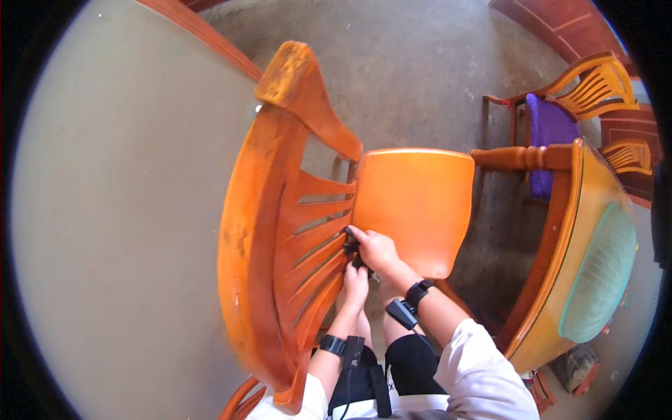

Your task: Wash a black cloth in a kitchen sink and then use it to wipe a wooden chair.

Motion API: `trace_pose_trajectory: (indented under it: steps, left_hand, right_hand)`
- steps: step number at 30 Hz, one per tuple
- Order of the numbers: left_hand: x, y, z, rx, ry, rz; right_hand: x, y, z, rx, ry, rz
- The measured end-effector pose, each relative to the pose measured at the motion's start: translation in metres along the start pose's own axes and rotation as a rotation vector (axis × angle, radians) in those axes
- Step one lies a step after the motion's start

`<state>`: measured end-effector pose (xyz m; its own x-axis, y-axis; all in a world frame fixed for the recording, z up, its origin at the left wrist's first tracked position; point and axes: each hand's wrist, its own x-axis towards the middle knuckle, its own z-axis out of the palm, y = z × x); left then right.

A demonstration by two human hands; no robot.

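An orange wooden chair [415, 205] stands side-on before me, its slatted backrest [252, 236] to the left of the smooth seat. At the lower ends of the slats, by the seat's rear edge, my right hand [378, 250] grips a small black object [350, 244], with the thumb and fingers around it. Just below it, my left hand [357, 283] closes on the object's lower part. My fingers cover much of it, so its exact kind cannot be told. Both wrists wear black straps with small devices.
On the right stands a wooden table [556, 294] bearing a green ribbed glass or plastic cover [598, 273]. Beyond it is another wooden chair [598, 86] with a purple seat cover [551, 126]. A pale wall [126, 210] rises close behind the backrest. Grey concrete floor [409, 79] stretches ahead.
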<state>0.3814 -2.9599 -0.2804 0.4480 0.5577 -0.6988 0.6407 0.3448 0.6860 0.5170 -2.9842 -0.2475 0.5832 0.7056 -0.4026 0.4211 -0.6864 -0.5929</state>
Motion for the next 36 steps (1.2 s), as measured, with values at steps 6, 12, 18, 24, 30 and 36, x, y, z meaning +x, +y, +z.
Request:
trace_pose_trajectory:
  steps: [6, 12, 18, 24, 30, 36]
  left_hand:
    - [-0.03, 0.02, 0.03, 0.328, -0.341, 0.079]
    - [-0.017, 0.033, 0.032, 0.111, -0.052, 0.18]
    - [0.02, 0.038, 0.02, -0.205, 0.057, -0.016]
    - [0.015, 0.033, 0.026, -0.217, 0.059, -0.029]
    - [0.018, 0.031, 0.034, -0.189, 0.1, -0.115]
    - [0.023, 0.033, 0.056, -0.03, 0.019, -0.023]
  right_hand:
    - [-0.073, 0.101, 0.022, 0.514, 0.172, 0.429]
    - [-0.046, 0.082, 0.013, 0.835, 0.456, 0.222]
    - [0.038, 0.026, -0.027, 0.264, 0.239, -0.148]
    - [0.044, 0.038, -0.016, 0.151, 0.136, -0.344]
    - [0.041, 0.034, -0.024, -0.005, 0.04, -0.231]
    - [0.024, 0.058, -0.036, 0.037, -0.121, 0.082]
